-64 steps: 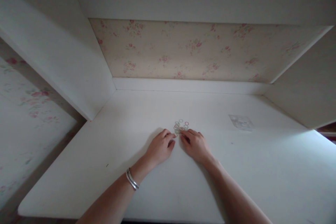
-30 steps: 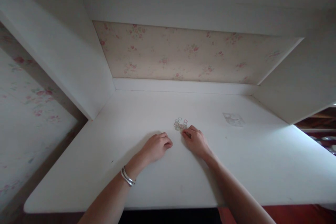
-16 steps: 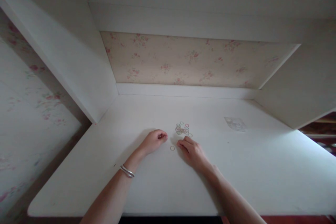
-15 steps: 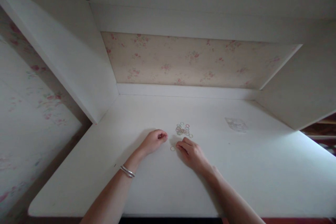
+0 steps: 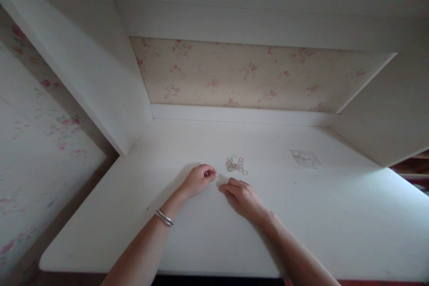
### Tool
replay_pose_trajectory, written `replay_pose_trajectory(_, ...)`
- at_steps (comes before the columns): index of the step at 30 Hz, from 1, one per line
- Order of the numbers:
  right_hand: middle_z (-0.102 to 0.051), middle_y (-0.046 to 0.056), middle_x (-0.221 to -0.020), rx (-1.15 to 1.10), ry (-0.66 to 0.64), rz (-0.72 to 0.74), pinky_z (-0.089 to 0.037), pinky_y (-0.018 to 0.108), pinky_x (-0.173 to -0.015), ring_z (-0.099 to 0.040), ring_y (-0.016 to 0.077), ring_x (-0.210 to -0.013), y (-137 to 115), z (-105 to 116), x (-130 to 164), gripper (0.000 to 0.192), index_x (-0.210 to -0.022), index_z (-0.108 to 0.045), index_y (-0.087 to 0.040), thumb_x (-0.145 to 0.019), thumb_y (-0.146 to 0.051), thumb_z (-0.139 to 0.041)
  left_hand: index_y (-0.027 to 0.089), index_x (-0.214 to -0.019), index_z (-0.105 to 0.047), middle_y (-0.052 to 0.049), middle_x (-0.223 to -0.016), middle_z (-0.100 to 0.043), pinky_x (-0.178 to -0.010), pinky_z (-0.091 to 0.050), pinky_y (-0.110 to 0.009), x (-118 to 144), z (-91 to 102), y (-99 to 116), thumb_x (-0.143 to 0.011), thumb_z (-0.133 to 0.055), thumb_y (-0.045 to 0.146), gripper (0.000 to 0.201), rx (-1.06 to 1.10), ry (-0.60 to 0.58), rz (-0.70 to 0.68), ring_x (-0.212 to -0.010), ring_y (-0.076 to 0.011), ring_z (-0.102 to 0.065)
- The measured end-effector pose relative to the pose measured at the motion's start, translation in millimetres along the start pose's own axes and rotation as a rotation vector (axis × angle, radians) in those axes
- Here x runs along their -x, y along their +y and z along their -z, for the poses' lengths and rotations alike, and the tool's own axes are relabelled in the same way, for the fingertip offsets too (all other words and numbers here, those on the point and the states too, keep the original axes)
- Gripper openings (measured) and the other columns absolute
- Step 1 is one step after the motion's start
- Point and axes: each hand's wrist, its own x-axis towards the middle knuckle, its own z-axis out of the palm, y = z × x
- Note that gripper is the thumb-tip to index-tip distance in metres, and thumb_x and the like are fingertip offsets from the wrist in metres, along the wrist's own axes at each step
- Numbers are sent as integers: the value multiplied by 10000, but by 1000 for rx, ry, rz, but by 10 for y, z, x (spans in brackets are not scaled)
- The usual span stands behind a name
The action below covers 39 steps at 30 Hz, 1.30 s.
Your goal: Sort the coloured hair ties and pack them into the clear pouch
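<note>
My left hand rests on the white desk with its fingers curled and the tips pressed together; anything inside that pinch is too small to make out. Opposite it, my right hand is closed low over the desktop, its thumb and fingertips pinched at a thin pale rubber band that they almost wholly cover. Just beyond both hands lies a loose cluster of thin rubber bands, mostly pale. A red rubber band sits at the cluster's upper right edge.
A clear plastic bag lies flat on the white desk, to the right of the bands. Side panels and a floral-papered back enclose the desk, with a shelf overhead.
My right hand has shifted slightly left and its fingertips now cover the single band that lay apart on the desk. My left hand stays nearly in place. The camera view has shifted slightly.
</note>
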Motion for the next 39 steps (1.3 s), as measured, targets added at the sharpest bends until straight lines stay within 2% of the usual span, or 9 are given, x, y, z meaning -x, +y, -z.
replay_pose_trajectory(4,-591,15,-800,-66,18,-18,-406,213,-686,-563,118,-727,-4,1,-2,272,-935,-657,-246,-939,-249,-385,165,-883,-677,-41,-883,-682,-734,-464,-259,2,4,0,-804,-543,307,211,-14,2,-6,-805,-160,-602)
replay_pose_trajectory(7,-600,25,-807,-118,124,-129,-414,207,-670,-571,116,-721,90,26,8,305,-918,-663,-230,-943,-290,-364,167,-882,-674,-35,-868,-681,-740,-465,-261,6,-4,0,-809,-536,316,216,-19,-6,-12,-794,-157,-602)
replay_pose_trajectory(11,-602,19,-772,6,280,-358,-404,214,-617,-570,120,-667,355,100,57,324,-894,-684,-240,-916,-346,-378,173,-865,-680,-33,-872,-680,-733,-463,-262,9,-42,-12,-814,-529,328,222,-37,-9,-21,-799,-158,-601)
replay_pose_trajectory(14,-609,16,-793,97,291,-467,-386,224,-590,-560,115,-628,508,163,109,316,-895,-695,-251,-892,-358,-398,178,-858,-683,-32,-859,-679,-720,-463,-260,12,-71,-17,-812,-532,318,211,-63,-13,-27,-785,-157,-599)
replay_pose_trajectory(17,-617,17,-860,141,281,-523,-375,233,-585,-566,117,-647,550,192,136,294,-911,-693,-257,-880,-382,-429,182,-854,-683,-30,-851,-674,-710,-460,-255,16,-77,-7,-811,-531,311,204,-85,-19,-32,-771,-152,-596)
replay_pose_trajectory(24,-601,7,-821,132,187,-515,-358,232,-578,-564,119,-673,533,166,112,264,-840,-685,-258,-883,-334,-435,178,-849,-682,-32,-844,-667,-705,-462,-256,15,-71,3,-809,-531,294,195,-81,-25,-42,-769,-154,-597)
replay_pose_trajectory(29,-607,11,-905,93,183,-489,-388,229,-640,-576,124,-730,497,159,107,246,-918,-664,-253,-888,-347,-438,181,-854,-684,-34,-858,-672,-708,-460,-252,19,-75,8,-818,-524,290,197,-100,-35,-35,-781,-154,-599)
replay_pose_trajectory(39,-606,29,-876,100,90,-390,-388,239,-731,-570,145,-827,515,134,72,262,-926,-660,-223,-914,-297,-409,189,-845,-682,-22,-831,-658,-688,-442,-242,19,-98,-9,-816,-536,297,184,-140,-28,-57,-753,-144,-580)
